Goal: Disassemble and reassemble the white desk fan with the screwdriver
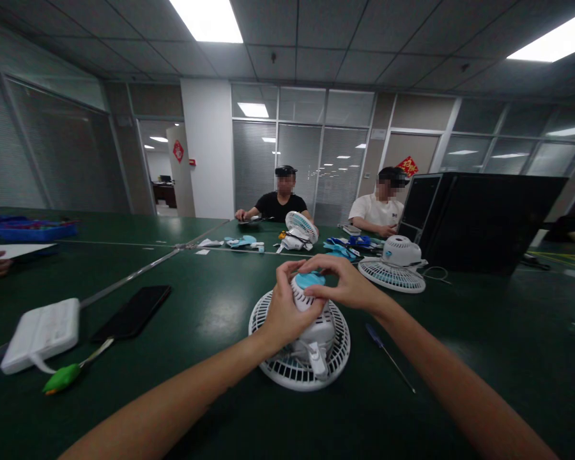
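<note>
On the green desk [211, 300], right before me, a white fan [316, 333] lies with its round grille down and its narrow blue-topped end pointing up. Both my hands are closed on that upper end: my left hand [287, 306] wraps its left side with the thumb across the front, and my right hand [340, 284] curls over from the right, thumb near the blue top.

Past the grille's right edge, under my right forearm, a screwdriver [382, 345] lies slantwise, apart from the rim, its tip towards me; that side is the tighter one. To the left there is more room, a broad stretch of green between the grille and a black phone [133, 313]. Beyond the phone sit a white box [43, 332] and a green tag [63, 378], with a metal strip [134, 278] running along the seam behind them.

Ahead on the right, another fan [395, 271] rests grille-down just beside a large black case [489, 217], which walls off that corner. Straight ahead, well apart from my grille's far edge, a third fan [299, 233] stands tilted before a person in black [280, 204].
</note>
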### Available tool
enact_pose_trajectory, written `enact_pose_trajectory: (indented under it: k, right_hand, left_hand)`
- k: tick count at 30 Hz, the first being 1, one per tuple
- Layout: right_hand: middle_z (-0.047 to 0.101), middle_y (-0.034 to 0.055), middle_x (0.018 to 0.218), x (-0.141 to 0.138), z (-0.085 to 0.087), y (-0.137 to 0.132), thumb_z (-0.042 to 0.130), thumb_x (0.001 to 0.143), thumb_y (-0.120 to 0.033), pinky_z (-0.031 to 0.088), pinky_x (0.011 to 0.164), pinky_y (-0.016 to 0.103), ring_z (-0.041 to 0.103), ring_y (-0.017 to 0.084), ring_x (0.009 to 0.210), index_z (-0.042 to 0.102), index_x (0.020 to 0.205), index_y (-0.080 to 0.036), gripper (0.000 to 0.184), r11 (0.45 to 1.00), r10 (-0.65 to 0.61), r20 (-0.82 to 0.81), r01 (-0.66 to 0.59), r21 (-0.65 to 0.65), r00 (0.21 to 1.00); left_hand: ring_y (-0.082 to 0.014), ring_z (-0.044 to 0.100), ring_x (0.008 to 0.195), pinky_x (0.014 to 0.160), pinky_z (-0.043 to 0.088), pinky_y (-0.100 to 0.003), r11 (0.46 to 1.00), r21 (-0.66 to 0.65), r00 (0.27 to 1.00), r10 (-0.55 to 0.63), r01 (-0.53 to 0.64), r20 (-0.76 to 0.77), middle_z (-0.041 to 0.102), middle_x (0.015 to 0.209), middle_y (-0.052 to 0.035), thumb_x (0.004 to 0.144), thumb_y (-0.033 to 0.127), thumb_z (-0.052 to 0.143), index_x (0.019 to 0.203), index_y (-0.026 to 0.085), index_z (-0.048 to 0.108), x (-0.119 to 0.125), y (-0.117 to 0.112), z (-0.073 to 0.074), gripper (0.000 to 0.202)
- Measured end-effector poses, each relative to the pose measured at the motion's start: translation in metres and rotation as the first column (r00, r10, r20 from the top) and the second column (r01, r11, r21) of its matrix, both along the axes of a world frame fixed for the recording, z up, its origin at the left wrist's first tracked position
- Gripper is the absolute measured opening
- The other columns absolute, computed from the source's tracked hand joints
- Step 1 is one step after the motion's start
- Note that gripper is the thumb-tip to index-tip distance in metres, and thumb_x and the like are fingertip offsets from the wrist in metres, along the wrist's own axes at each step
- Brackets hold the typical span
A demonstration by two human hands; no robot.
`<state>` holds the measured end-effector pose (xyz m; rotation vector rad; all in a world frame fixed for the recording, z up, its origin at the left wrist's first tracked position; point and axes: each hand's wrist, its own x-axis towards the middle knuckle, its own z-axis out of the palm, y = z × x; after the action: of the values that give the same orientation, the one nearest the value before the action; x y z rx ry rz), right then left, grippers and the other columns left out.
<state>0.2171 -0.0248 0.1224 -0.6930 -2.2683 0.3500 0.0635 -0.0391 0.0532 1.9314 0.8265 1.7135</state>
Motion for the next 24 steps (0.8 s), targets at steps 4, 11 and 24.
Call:
enact_pose_trajectory:
  k: [4, 11, 24]
  right_hand:
    - [0.071, 0.0063, 0.099, -0.003, -0.012, 0.004, 0.079, 0.071, -0.038, 0.049, 0.075, 0.033, 0.064, 0.02, 0.092, 0.072, 0.095, -0.021, 0.03, 0.999, 0.006, -0.169, -0.012, -0.037, 0.986]
    - [0.073, 0.0052, 0.106, 0.0, -0.021, 0.012, 0.084, 0.066, -0.031, 0.049, 0.092, 0.039, 0.065, 0.022, 0.104, 0.076, 0.097, -0.024, 0.032, 0.954, 0.073, -0.316, -0.159, -0.254, 0.946]
    - [0.074, 0.0093, 0.111, 0.0, -0.014, 0.006, 0.081, 0.067, -0.044, 0.049, 0.095, 0.049, 0.066, 0.031, 0.108, 0.077, 0.1, -0.024, 0.039, 0.953, -0.032, -0.249, -0.046, -0.3, 0.968]
  left_hand:
    - [-0.0272, 0.058, 0.119, 0.102, 0.046, -0.049, 1.0, 0.02, 1.0, -0.008, 0.008, 0.004, 0.054, 0.129, -0.014, 0.072, 0.02, 0.07, 0.12, 0.022, 0.033, -0.001, 0.0, 0.0, 0.06]
    - [-0.0266, 0.054, 0.123, 0.108, 0.042, -0.049, 1.0, 0.025, 1.0, 0.001, -0.001, 0.009, 0.053, 0.13, -0.0135, 0.073, 0.022, 0.072, 0.121, 0.021, 0.034, -0.001, 0.0, -0.002, 0.061]
    - [-0.0252, 0.059, 0.116, 0.102, 0.048, -0.045, 1.0, -0.006, 1.0, -0.013, 0.013, -0.001, 0.056, 0.128, -0.0114, 0.072, 0.019, 0.075, 0.12, 0.023, 0.037, -0.002, -0.003, 0.001, 0.061]
